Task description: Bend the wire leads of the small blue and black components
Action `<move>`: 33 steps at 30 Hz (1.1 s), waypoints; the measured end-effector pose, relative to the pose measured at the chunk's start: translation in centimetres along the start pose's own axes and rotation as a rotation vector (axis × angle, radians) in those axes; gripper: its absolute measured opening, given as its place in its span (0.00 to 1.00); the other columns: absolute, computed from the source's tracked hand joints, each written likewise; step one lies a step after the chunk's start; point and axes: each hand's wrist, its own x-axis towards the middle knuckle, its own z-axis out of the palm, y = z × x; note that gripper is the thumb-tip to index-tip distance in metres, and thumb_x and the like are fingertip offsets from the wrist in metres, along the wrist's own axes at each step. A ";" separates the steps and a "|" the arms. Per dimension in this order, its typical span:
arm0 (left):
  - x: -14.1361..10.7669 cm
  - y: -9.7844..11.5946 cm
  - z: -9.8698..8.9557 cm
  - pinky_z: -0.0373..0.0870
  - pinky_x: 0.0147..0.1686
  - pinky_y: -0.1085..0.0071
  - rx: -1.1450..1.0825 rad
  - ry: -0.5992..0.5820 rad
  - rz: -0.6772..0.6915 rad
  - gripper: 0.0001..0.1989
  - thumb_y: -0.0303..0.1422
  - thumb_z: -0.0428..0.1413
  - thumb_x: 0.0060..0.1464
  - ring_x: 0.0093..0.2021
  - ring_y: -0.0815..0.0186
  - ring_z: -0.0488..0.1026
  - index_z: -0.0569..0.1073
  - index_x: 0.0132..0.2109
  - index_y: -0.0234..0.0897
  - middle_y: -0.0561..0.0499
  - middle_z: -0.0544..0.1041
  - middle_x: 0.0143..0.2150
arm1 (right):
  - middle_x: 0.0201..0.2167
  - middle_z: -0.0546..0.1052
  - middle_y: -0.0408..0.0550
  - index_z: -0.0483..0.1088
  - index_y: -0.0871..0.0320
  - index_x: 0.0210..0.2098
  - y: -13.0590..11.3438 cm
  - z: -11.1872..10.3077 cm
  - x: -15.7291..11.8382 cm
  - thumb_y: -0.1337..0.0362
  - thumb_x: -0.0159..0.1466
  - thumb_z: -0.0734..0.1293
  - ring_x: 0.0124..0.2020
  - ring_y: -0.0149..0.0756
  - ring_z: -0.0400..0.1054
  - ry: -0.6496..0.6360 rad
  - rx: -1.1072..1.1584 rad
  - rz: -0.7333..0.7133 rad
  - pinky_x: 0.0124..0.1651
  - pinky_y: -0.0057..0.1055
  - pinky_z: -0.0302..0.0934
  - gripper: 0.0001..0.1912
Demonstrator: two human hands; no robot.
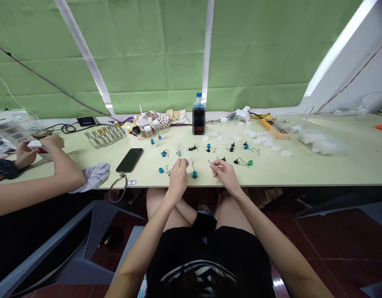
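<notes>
My left hand (178, 176) is closed near the table's front edge, its fingertips pinched round something too small to make out, with a thin wire piece beside them. Right of it a blue bead-like part (195, 174) stands on the table with a thin wire rising from it. My right hand (224, 174) pinches a thin dark wire piece (210, 162) between thumb and fingers. Behind the hands lie several small blue and black parts with wires, among them a blue one (164, 153), a black one (231, 149) and a green one (250, 163). A clear tube (179, 149) stands behind my left hand.
A dark bottle (198, 120) stands at the back. White caps (275, 147), a yellow device (274, 128) and a plastic bag (321, 141) lie to the right. Leftward are a phone (129, 160), glass vials (105, 135), a grey cloth (94, 177) and another person's arms (63, 174).
</notes>
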 end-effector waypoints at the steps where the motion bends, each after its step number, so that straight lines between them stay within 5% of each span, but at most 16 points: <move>1: 0.0 0.0 0.0 0.62 0.33 0.69 0.005 0.001 0.002 0.11 0.20 0.43 0.60 0.34 0.61 0.69 0.66 0.41 0.37 0.46 0.71 0.37 | 0.17 0.67 0.39 0.69 0.57 0.34 0.0 0.0 0.0 0.51 0.59 0.67 0.20 0.29 0.59 -0.002 -0.001 0.001 0.23 0.26 0.49 0.15; 33: -0.4 -0.1 0.0 0.66 0.41 0.65 0.023 -0.030 0.163 0.13 0.19 0.46 0.59 0.41 0.59 0.70 0.67 0.46 0.38 0.46 0.72 0.42 | 0.18 0.67 0.40 0.69 0.57 0.34 0.5 0.3 0.0 0.52 0.60 0.67 0.21 0.30 0.60 -0.046 -0.036 -0.008 0.24 0.27 0.49 0.14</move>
